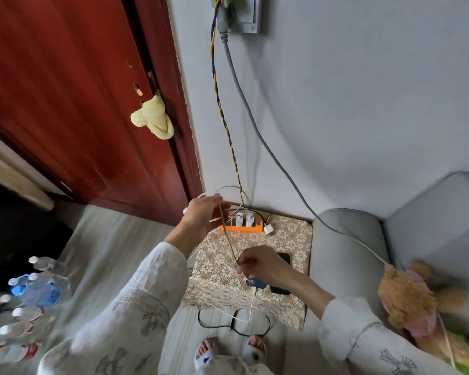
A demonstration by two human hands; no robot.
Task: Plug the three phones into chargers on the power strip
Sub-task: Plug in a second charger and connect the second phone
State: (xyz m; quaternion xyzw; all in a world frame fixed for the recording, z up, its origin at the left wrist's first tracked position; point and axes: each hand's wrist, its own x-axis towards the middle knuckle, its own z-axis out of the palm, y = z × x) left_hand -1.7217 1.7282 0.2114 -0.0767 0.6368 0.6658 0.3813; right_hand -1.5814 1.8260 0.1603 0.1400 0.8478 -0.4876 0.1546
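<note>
An orange power strip (251, 227) lies at the back of a small table (290, 239) with a patterned cloth. Two white chargers (244, 219) stand in it, and a third white charger (268, 229) lies loose at its right end. My left hand (203, 215) is raised in front of the strip, holding a loop of thin charging cable (228, 239). My right hand (263, 263) pinches the same cable lower down, over the phones. A blue phone (256, 283) with a white cable in it and a dark phone (280, 290) show below that hand. Another dark phone (284, 257) peeks out behind it.
A grey armchair (363, 239) stands right of the table with a plush toy (409, 296) on it. A red door (79, 117) is to the left. Several water bottles (33, 293) stand on the floor at left. A grey cord (255, 125) and a twisted wire hang from a wall socket (236, 12).
</note>
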